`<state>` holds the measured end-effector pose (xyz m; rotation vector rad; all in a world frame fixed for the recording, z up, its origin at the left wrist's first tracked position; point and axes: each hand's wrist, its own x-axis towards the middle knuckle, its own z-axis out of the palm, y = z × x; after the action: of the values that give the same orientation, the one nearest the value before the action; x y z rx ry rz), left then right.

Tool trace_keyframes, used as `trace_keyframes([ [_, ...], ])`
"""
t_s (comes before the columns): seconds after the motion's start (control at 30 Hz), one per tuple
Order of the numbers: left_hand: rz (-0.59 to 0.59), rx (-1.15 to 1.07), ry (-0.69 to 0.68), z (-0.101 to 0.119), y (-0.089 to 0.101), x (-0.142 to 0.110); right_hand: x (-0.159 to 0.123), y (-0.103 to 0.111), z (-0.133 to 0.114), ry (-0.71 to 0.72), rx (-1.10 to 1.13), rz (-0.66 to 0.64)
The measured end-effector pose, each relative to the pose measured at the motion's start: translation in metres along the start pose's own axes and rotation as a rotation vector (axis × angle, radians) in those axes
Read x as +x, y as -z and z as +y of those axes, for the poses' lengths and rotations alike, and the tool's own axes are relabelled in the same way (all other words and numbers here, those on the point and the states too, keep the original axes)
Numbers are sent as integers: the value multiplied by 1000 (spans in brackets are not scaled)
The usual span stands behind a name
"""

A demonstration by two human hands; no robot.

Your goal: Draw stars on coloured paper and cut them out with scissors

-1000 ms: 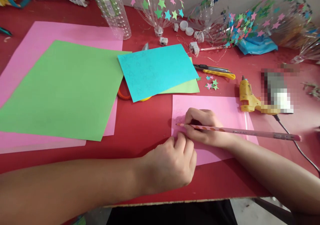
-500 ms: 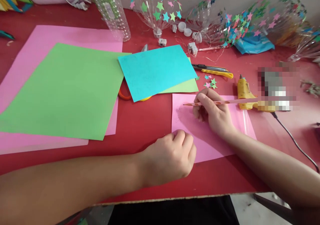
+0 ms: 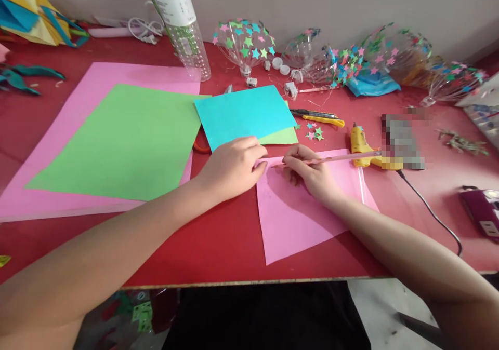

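Pink paper sheet (image 3: 302, 225): lies on the red table (image 3: 218, 248), right of centre near the front edge; nearer than the small cut stars (image 3: 313, 132) and the utility knife (image 3: 322, 119). Right hand (image 3: 314, 176): grips a pink pencil (image 3: 345, 157) in closed fingers, points its tip leftward by the sheet's top edge; left hand (image 3: 234, 165): reaches to the top left corner, fingers curled toward the thumb; cannot tell whether pinching or merely touching; just behind, turquoise sheet (image 3: 241, 113); farther left, large green sheet (image 3: 125, 142); at the top right corner, yellow glue gun (image 3: 359, 147).
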<state>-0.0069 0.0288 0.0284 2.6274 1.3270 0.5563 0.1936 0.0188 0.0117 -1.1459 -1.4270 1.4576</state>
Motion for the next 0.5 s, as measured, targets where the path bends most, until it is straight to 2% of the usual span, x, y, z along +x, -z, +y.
trace_keyframes([
  [0.1, -133, -121, 94, -13, 4, 7, 1, 2, -4, -41, -35, -55],
  [0.17, -205, -196, 131, -19, 3, 11, 4, 6, -5, -11, -104, -34],
  [0.23, -218, -275, 174, -22, -1, 14, 7, 11, -4, 66, -194, -6],
  [0.33, -120, -282, 191, -23, -11, 11, 10, 15, -1, 73, -243, -46],
  [0.4, -13, -251, 137, -21, -18, 6, 11, 14, 1, 72, -254, -54],
  [0.5, 41, -248, 66, -21, -24, -1, 10, 11, 1, 71, -300, -42],
])
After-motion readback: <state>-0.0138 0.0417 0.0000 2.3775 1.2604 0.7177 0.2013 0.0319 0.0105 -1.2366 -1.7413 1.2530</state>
